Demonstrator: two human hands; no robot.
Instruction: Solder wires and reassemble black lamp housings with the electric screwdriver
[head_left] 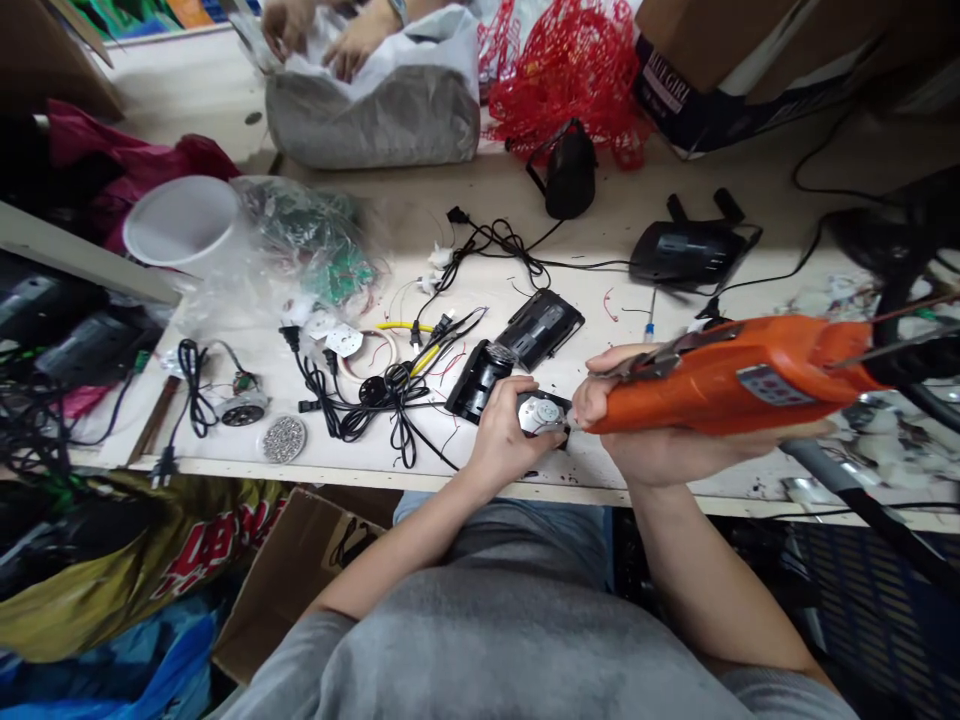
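My right hand is closed around an orange electric screwdriver, held level with its tip pointing left at a small round motor part. My left hand is closed on that part and steadies it on the workbench near the front edge. A black plastic housing lies just left of my left hand, and a black cover piece sits behind it.
Tangled black power cords, a small motor and a round metal mesh disc lie to the left. A white bowl and a plastic bag of circuit boards sit beyond. Another person's hands work in a grey bag at the back.
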